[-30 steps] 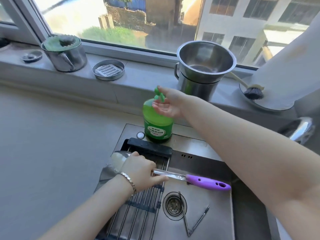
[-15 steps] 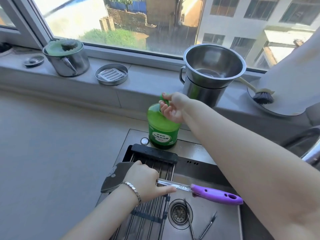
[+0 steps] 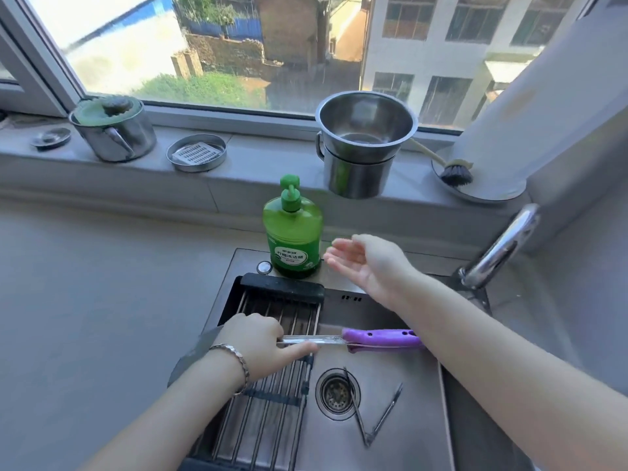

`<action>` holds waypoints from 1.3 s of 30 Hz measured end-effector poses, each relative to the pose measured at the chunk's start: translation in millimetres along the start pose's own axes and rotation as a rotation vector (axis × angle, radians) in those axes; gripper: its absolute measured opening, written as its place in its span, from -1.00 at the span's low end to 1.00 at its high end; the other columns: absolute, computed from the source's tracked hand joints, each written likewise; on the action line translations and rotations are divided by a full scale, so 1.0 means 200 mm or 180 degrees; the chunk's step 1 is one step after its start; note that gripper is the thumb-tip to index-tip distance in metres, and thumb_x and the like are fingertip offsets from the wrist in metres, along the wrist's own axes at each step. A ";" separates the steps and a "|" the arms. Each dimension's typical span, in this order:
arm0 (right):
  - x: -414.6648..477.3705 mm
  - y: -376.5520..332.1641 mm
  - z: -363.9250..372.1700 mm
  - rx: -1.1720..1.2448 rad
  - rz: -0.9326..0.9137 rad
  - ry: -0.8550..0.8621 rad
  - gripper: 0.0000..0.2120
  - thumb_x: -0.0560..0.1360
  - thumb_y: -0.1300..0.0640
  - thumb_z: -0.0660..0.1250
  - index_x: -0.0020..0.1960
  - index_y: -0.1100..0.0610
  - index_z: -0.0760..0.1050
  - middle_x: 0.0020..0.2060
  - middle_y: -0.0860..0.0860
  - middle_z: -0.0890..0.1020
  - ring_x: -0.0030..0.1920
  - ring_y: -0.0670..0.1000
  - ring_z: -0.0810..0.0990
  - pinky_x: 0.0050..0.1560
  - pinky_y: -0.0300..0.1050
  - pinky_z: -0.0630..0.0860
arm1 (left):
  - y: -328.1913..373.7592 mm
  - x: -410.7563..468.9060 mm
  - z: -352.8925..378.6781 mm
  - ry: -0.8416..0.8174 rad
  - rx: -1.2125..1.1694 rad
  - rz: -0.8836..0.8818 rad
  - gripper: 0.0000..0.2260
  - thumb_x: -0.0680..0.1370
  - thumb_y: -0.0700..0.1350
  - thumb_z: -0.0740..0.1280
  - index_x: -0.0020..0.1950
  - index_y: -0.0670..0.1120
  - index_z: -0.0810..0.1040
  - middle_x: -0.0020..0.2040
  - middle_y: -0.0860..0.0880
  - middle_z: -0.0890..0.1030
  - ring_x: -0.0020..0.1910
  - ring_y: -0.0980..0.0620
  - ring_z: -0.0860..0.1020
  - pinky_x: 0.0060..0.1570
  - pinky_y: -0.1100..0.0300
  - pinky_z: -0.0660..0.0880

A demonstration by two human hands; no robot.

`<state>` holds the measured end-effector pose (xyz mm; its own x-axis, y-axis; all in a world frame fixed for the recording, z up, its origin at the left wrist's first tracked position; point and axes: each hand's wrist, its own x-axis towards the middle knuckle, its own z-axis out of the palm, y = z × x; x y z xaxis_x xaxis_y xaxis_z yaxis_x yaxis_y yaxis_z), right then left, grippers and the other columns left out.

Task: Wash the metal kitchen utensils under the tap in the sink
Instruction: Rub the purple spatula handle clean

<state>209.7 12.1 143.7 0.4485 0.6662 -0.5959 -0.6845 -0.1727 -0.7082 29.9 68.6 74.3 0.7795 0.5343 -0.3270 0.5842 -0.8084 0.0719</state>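
Note:
My left hand grips the blade of a large knife with a purple handle, held flat over the steel sink with the handle pointing right. My right hand hovers open, palm up, just right of the green dish soap pump bottle and apart from it. Metal tongs lie in the sink basin beside the drain. The chrome tap rises at the right, with no water visible.
A roll-up drying rack covers the sink's left half. On the window ledge stand a lidded steel pot, a round soap dish, stacked steel bowls and a dish brush. Grey counter spreads left.
My right hand has left the soap bottle's pump and pulled back to the right, palm up. The left hand keeps holding the knife in place.

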 end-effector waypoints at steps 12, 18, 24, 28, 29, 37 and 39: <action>-0.50 0.53 -0.76 -0.5256 -0.2967 0.1080 -0.36 0.62 -0.06 -0.16 0.11 0.31 0.59 0.01 0.16 0.66 0.07 0.15 0.63 0.08 0.02 0.54 | 0.24 -0.15 0.01 0.0109 0.0195 0.0229 -0.37 0.29 0.53 -0.14 -0.47 0.00 0.31 -0.52 0.07 0.38 -0.50 0.11 0.33 -0.23 0.19 0.25; -0.54 0.66 -0.66 -0.5625 -0.3460 0.0930 -0.42 0.62 -0.03 -0.16 0.24 0.32 0.47 0.20 0.17 0.57 0.25 0.16 0.50 0.38 -0.01 0.13 | 0.35 -0.21 -0.01 0.0347 0.0041 0.0101 -0.41 0.34 0.49 -0.02 -0.52 -0.01 0.28 -0.56 0.06 0.33 -0.52 0.15 0.30 -0.33 0.19 0.21; -0.58 0.57 -0.76 -0.5501 -0.2955 0.1422 -0.31 0.60 -0.13 -0.20 0.18 0.33 0.53 0.12 0.18 0.60 0.21 0.19 0.53 0.31 0.07 0.19 | 0.36 -0.26 -0.02 0.0384 -0.0054 0.0044 -0.42 0.34 0.48 -0.01 -0.53 0.00 0.29 -0.57 0.06 0.32 -0.52 0.10 0.33 -0.39 0.20 0.21; -0.58 0.65 -0.67 -0.5738 -0.3011 0.1089 -0.29 0.59 -0.17 -0.21 0.19 0.30 0.53 0.06 0.13 0.63 0.13 0.12 0.59 0.29 0.02 0.22 | 0.41 -0.26 0.00 0.0296 -0.0136 0.0147 -0.40 0.30 0.50 -0.02 -0.54 -0.01 0.27 -0.59 0.06 0.32 -0.53 0.11 0.32 -0.42 0.22 0.20; -0.58 0.62 -0.70 -0.5807 -0.3042 0.1022 -0.28 0.58 -0.17 -0.22 0.20 0.29 0.52 0.07 0.12 0.63 0.14 0.12 0.59 0.30 0.01 0.22 | 0.41 -0.26 0.01 0.0253 -0.0206 0.0113 -0.40 0.29 0.51 -0.03 -0.54 -0.02 0.28 -0.59 0.06 0.32 -0.54 0.09 0.32 -0.46 0.24 0.19; -0.60 0.62 -0.71 -0.5793 -0.3285 0.0894 -0.38 0.48 -0.16 0.08 0.28 0.30 0.45 0.26 0.17 0.52 0.35 0.15 0.38 0.42 -0.02 0.04 | 0.45 -0.25 0.02 0.0321 -0.0556 0.0113 -0.28 0.13 0.56 -0.18 -0.51 -0.06 0.36 -0.57 0.04 0.36 -0.54 0.07 0.34 -0.52 0.23 0.28; -0.59 0.57 -0.75 -0.5857 -0.3327 0.0816 -0.40 0.49 -0.15 0.08 0.30 0.28 0.44 0.27 0.15 0.51 0.35 0.14 0.40 0.42 -0.04 0.05 | 0.44 -0.24 0.02 0.0334 -0.0624 0.0093 -0.29 0.15 0.55 -0.16 -0.50 -0.06 0.38 -0.56 0.04 0.37 -0.55 0.08 0.33 -0.51 0.23 0.29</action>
<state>164.6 -193.9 75.8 0.3524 0.9017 0.2504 0.9358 -0.3372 -0.1025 43.7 -29.8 93.1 0.8101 0.5423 -0.2230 0.5857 -0.7659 0.2651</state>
